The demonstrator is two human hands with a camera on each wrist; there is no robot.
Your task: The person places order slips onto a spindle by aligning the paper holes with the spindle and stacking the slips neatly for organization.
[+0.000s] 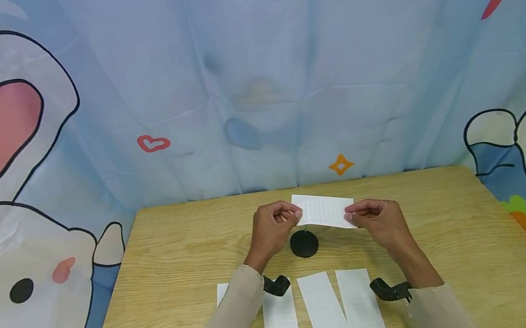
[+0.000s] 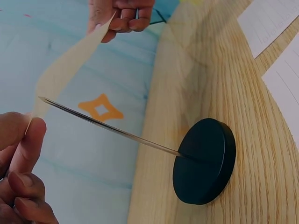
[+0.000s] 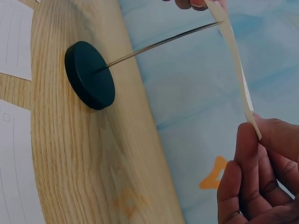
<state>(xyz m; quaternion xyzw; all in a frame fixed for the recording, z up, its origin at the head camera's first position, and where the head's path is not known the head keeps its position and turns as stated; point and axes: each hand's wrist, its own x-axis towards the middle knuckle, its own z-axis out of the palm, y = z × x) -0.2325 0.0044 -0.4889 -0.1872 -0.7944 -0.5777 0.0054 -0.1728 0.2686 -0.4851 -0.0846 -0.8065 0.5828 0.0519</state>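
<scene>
A lined paper slip [image 1: 325,211] is stretched between both hands above the table. My left hand [image 1: 273,229] pinches its left end between thumb and index finger, while my right hand [image 1: 377,220] pinches the right end the same way. Below the slip stands a paper spike with a round black base [image 1: 304,244]. Its thin metal spike [image 2: 112,127] rises from the base, and the pointed tip is right at the slip's underside, near the left hand's end. In the right wrist view the slip [image 3: 240,74] bows slightly, seen almost edge-on.
Nearer the person, several lined paper slips lie in a row on the wooden table [image 1: 178,244], among them one slip [image 1: 281,325] left of the middle and another [image 1: 363,308] at the right. The left sleeve covers part of the leftmost slip. A printed blue curtain [image 1: 255,74] hangs behind the table.
</scene>
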